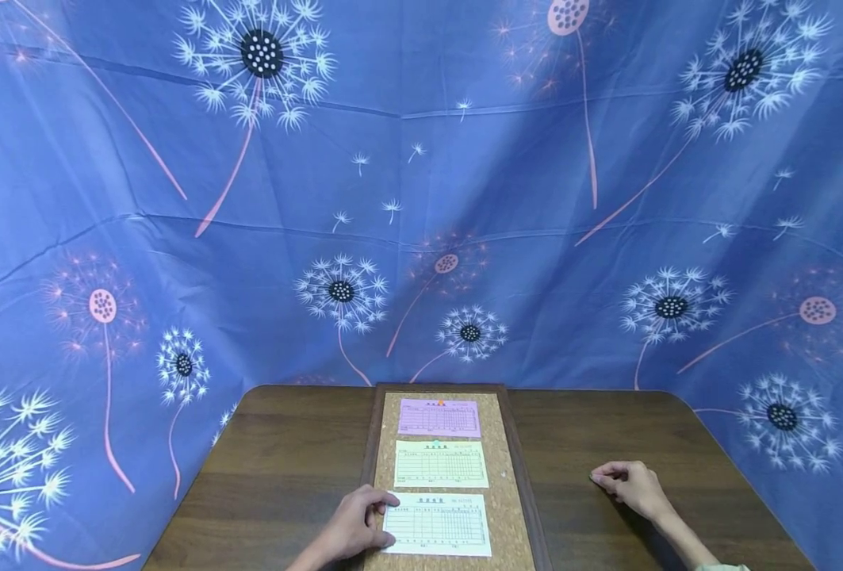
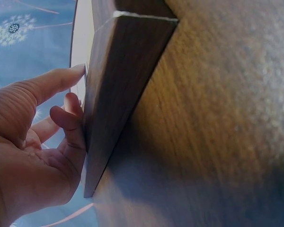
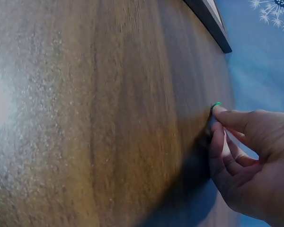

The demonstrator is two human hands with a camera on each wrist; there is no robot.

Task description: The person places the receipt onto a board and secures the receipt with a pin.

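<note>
The white form (image 1: 437, 524) lies at the near end of the cork board (image 1: 503, 507), nearest to me, below the yellow form (image 1: 441, 464) and the pink form (image 1: 439, 418). The pink and yellow forms each carry a pin at the top edge.

My left hand (image 1: 354, 526) rests on the left edge of the white form, fingers relaxed and laid over the board's dark wooden frame (image 2: 118, 90); it presses flat and grips nothing. In the left wrist view the fingertips (image 2: 72, 72) touch the frame's side.

My right hand (image 1: 630, 485) sits on the wooden table (image 1: 278, 476), well to the right of the board. Its thumb and forefinger are curled and pinch a small green pin (image 3: 216, 104) against the tabletop.

A blue dandelion-print cloth (image 1: 421, 198) hangs behind and around the table.
</note>
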